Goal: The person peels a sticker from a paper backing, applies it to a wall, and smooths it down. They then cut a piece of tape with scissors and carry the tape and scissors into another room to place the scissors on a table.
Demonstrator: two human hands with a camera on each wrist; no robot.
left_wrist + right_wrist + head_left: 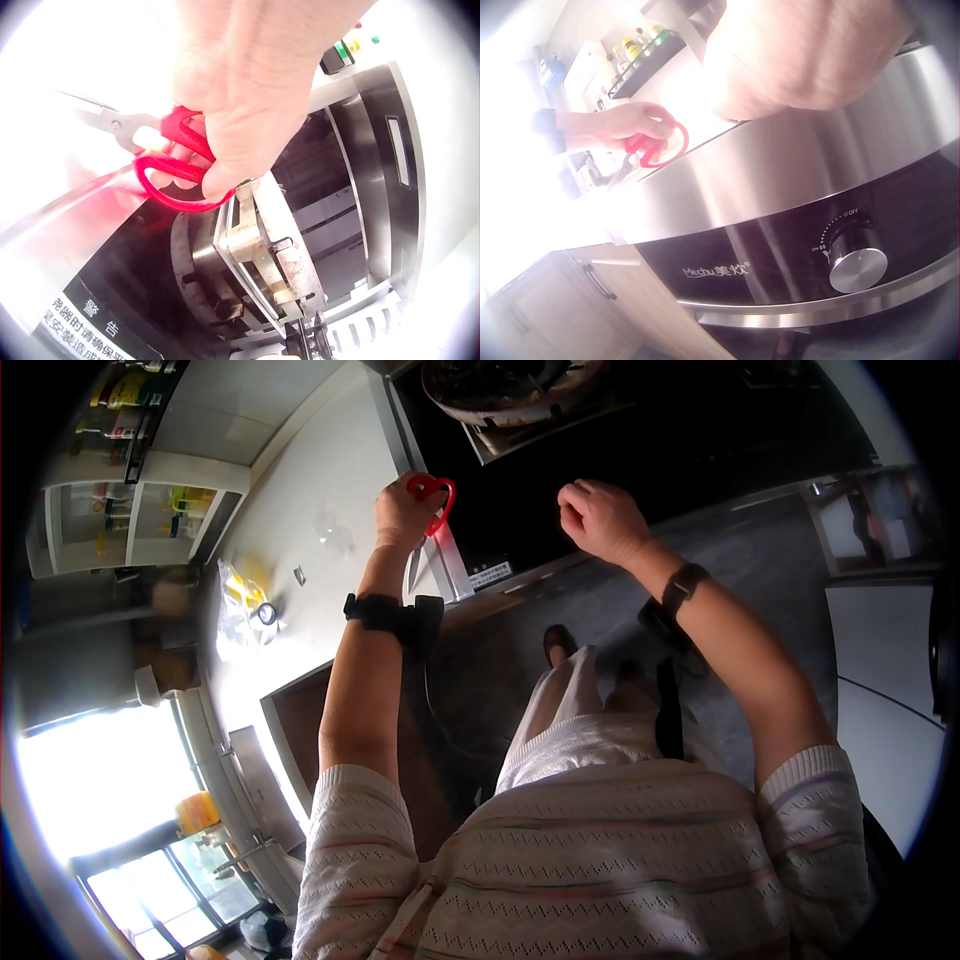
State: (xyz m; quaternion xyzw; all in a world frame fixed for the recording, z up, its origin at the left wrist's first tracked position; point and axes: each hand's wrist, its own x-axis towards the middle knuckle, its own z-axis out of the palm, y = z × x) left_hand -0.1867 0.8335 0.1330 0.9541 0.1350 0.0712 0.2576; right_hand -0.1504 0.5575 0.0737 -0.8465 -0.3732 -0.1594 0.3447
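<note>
Red-handled scissors (437,525) are in my left hand (398,515), which grips them by the handles over the counter beside the stove's edge. In the left wrist view, the metal blades of the scissors (116,124) point away to the left, and the fingers curl around the red loops. My right hand (607,522) hovers above the front part of the black stove top (640,470), fingers curled in, with nothing visible in it. From the right wrist, only the back of that hand (802,60) shows, above the stove's steel front edge.
A round burner ring (500,408) sits at the back of the stove. The stove's front carries a control knob (859,270). On the white counter (300,490) lies a clear plastic bag (240,610) with something yellow in it. Bottles stand on a wall rack (649,56).
</note>
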